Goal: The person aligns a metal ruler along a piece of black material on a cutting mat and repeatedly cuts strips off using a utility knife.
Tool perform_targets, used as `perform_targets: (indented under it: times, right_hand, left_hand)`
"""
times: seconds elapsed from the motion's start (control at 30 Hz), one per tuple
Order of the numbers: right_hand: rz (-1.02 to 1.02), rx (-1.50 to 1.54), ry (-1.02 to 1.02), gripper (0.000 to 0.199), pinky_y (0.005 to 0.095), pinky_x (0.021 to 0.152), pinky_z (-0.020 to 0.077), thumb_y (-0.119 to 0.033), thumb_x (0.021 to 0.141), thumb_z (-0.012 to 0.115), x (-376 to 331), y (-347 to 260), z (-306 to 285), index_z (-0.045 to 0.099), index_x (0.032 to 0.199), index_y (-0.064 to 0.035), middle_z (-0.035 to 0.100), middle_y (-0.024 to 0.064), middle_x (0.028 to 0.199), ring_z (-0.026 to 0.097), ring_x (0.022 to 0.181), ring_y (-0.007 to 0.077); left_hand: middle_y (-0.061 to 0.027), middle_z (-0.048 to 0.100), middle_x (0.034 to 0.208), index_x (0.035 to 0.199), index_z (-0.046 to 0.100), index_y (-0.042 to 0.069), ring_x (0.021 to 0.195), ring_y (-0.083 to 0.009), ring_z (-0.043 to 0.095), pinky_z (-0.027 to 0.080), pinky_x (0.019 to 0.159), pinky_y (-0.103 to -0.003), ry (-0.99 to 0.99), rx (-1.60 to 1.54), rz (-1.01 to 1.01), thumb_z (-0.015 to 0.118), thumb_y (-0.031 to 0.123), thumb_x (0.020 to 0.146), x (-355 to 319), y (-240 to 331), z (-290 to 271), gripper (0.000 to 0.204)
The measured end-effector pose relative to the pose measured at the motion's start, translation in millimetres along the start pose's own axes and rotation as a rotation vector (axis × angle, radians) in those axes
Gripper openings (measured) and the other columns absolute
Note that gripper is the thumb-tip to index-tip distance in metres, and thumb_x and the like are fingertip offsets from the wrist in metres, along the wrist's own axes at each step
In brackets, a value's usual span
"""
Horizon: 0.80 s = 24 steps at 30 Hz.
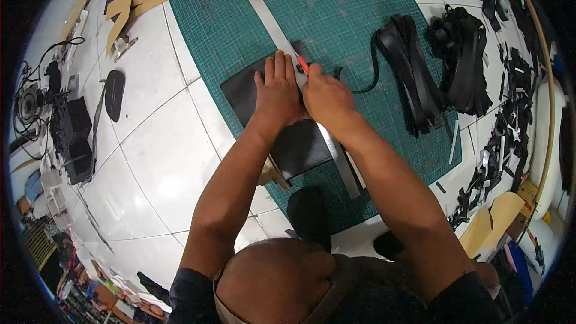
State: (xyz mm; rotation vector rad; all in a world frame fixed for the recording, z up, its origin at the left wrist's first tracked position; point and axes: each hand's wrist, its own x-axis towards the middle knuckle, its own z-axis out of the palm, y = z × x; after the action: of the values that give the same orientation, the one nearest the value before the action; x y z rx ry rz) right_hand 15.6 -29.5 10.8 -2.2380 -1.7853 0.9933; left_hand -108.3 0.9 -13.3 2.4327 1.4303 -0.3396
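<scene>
My left hand (pixel 277 95) lies flat with fingers stretched out, pressing on a black leather-like sheet (pixel 303 151) and against the edge of a long steel ruler (pixel 262 11). The ruler runs slantwise across the sheet, from the far left toward me. In my closed right hand (pixel 327 97) is a red cutter knife (pixel 303 63), held at the ruler's right edge, just beside my left fingertips. Its blade is too small to make out. Beneath everything is a green gridded cutting mat (pixel 210 15).
Two bundles of black straps, one on the mat (pixel 408 78) and one at its right edge (pixel 471 63), lie to the right. Black scraps (pixel 517 105) spread beyond them. On the left tiles are tan templates (pixel 137 5), a metal clip (pixel 124 48) and a black oval piece (pixel 114 96).
</scene>
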Motion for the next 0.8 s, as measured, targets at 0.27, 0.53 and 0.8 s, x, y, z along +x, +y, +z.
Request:
perform_targets:
  times: [0.27,0.53,0.8]
  right_hand:
    - [-0.051,-0.012,-0.021,0.031,0.0575,0.08,0.0507,-0.019,0.092,0.05,-4.6,21.0,-5.7,0.044,0.115,0.0004,0.065,0.0303,0.098,0.064,0.09,0.0498]
    - [0.313,0.0,-0.465,0.028,0.0582,0.073,0.0483,-0.019,0.094,0.048,-200.2,88.2,-1.2,0.04,0.116,-0.0037,0.065,0.0296,0.084,0.064,0.083,0.0504]
    - [0.23,0.136,-0.343,0.028,0.0534,0.069,0.0479,-0.025,0.098,0.051,-205.4,71.6,-58.2,0.043,0.111,-0.0013,0.064,0.0293,0.084,0.063,0.082,0.0487]
  left_hand:
    - [-0.0194,0.021,0.157,0.15,0.021,-0.004,0.145,-0.0371,0.021,0.029,0.11,-0.06,-0.005,0.014,0.01,0.085,0.063,0.052,0.3,6.9,-3.8,0.135]
    - [-0.0221,0.023,0.156,0.149,0.023,-0.003,0.144,-0.0402,0.024,0.03,0.111,-0.06,0.091,-0.094,0.004,0.089,0.061,0.046,-3.2,7.5,-4.6,0.138]
    - [-0.0195,0.021,0.157,0.15,0.021,-0.003,0.147,-0.0352,0.019,0.029,0.111,-0.059,0.008,-0.048,-0.043,0.088,0.06,0.049,-6.2,0.6,-16.5,0.136]
